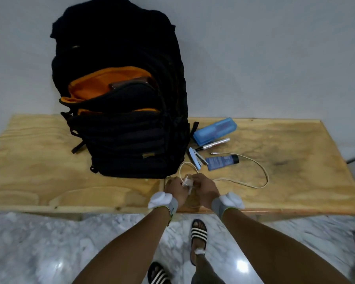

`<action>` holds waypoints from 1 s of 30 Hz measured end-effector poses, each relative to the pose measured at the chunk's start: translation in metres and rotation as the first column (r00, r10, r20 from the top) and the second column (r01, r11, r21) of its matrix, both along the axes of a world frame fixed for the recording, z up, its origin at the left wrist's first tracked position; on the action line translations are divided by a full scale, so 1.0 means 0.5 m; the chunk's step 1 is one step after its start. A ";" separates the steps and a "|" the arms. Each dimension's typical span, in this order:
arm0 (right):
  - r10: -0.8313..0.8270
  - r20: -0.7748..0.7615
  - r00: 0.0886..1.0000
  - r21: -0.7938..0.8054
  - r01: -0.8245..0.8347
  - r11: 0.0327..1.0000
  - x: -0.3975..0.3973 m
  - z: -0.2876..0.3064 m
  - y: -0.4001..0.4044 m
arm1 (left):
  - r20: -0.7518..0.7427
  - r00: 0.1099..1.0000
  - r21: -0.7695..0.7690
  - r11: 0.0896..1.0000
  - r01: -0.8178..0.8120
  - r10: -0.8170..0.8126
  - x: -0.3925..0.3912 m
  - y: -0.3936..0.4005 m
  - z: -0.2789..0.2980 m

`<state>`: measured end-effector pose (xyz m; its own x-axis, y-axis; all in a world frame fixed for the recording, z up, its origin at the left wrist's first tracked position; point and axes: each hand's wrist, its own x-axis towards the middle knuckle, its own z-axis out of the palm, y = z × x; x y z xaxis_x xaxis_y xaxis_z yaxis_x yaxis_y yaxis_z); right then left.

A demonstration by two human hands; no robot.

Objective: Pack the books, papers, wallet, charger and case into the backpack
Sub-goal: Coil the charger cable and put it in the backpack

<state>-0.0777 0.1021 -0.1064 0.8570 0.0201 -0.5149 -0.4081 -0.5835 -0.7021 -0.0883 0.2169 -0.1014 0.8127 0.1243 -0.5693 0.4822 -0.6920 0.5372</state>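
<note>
A black backpack (127, 124) with orange lining stands upright on the plywood table (295, 160), its upper pocket unzipped. A brown wallet (129, 83) pokes out of that pocket. My left hand (175, 186) and my right hand (205, 187) meet in front of the backpack's base, both gripping the white charger plug (187, 182). Its cream cable (262, 173) loops out to the right across the table. A blue translucent case (214, 131) lies to the right of the backpack.
Between the case and my hands lie a white marker (213, 144), a small blue stapler (196, 158) and a blue tube with a black cap (221, 161). A white wall rises behind the table. My sandalled feet stand on a marble floor (49, 249).
</note>
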 end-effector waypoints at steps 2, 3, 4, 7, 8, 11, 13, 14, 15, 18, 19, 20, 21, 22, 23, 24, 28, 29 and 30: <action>-0.070 -0.057 0.996 0.079 0.075 0.994 -0.004 -0.003 -0.005 | -0.033 0.999 -0.002 1.000 -0.023 0.023 0.006 -0.004 0.000; -0.083 -0.071 0.994 0.115 0.091 0.989 -0.003 -0.006 -0.010 | -0.039 0.999 -0.020 0.999 -0.035 0.034 0.010 -0.006 0.000; -0.072 -0.064 0.995 0.114 0.079 0.990 0.000 -0.005 -0.014 | -0.037 0.998 -0.037 0.998 -0.049 0.048 0.013 -0.007 0.001; -0.082 -0.013 0.997 0.068 0.082 0.994 0.007 0.004 -0.015 | -0.006 0.991 -0.100 0.986 -0.132 0.132 0.015 -0.006 0.011; -0.117 -0.026 0.993 0.094 0.119 0.988 0.008 0.008 -0.012 | 0.016 0.986 -0.110 0.981 -0.163 0.165 0.010 -0.005 0.015; -0.197 -0.098 0.976 0.107 0.207 0.972 0.010 0.011 -0.008 | 0.062 0.968 -0.183 0.956 -0.229 0.243 0.008 0.008 0.034; -0.160 -0.069 0.985 -0.025 0.159 0.987 0.017 0.006 -0.017 | 0.089 0.961 -0.217 0.947 -0.236 0.260 0.020 0.021 0.045; -0.130 0.016 0.991 -0.047 0.131 0.990 0.003 0.046 0.002 | 0.171 0.948 -0.242 0.944 -0.224 0.269 0.006 0.058 0.093; -0.139 0.038 0.990 -0.055 0.141 0.989 0.000 0.051 0.002 | 0.213 0.942 -0.258 0.945 -0.201 0.259 0.005 0.071 0.108; -0.309 0.105 0.945 -0.041 0.314 0.948 0.007 0.058 0.000 | 0.274 0.926 -0.321 0.932 -0.167 0.260 0.028 0.093 0.139; -0.389 0.164 0.907 -0.025 0.398 0.917 0.002 0.072 0.001 | 0.317 0.911 -0.341 0.928 -0.151 0.265 0.027 0.105 0.157; -0.445 0.239 0.863 -0.014 0.461 0.887 0.000 0.089 0.002 | 0.364 0.892 -0.358 0.925 -0.131 0.267 0.029 0.114 0.176; -0.506 0.312 0.804 0.012 0.529 0.848 0.006 0.109 0.004 | 0.414 0.870 -0.363 0.925 -0.110 0.266 0.036 0.122 0.196; -0.555 0.378 0.741 0.070 0.575 0.815 0.015 0.134 0.006 | 0.461 0.847 -0.367 0.926 -0.090 0.265 0.042 0.130 0.218; -0.605 0.411 0.682 0.174 0.593 0.786 0.022 0.163 0.013 | 0.506 0.821 -0.373 0.925 -0.070 0.266 0.046 0.137 0.241; -0.634 0.412 0.654 0.295 0.562 0.773 0.033 0.193 0.021 | 0.542 0.797 -0.384 0.922 -0.048 0.267 0.052 0.140 0.264; -0.270 0.538 0.798 0.270 0.140 0.953 0.061 0.276 0.064 | 0.596 0.731 -0.470 0.882 -0.017 0.332 0.075 0.133 0.337; -0.149 0.554 0.819 0.242 0.012 0.970 0.066 0.292 0.076 | 0.594 0.720 -0.511 0.860 -0.008 0.360 0.080 0.131 0.355; -0.051 0.544 0.837 0.234 -0.093 0.968 0.068 0.306 0.086 | 0.586 0.713 -0.555 0.832 0.007 0.385 0.084 0.129 0.374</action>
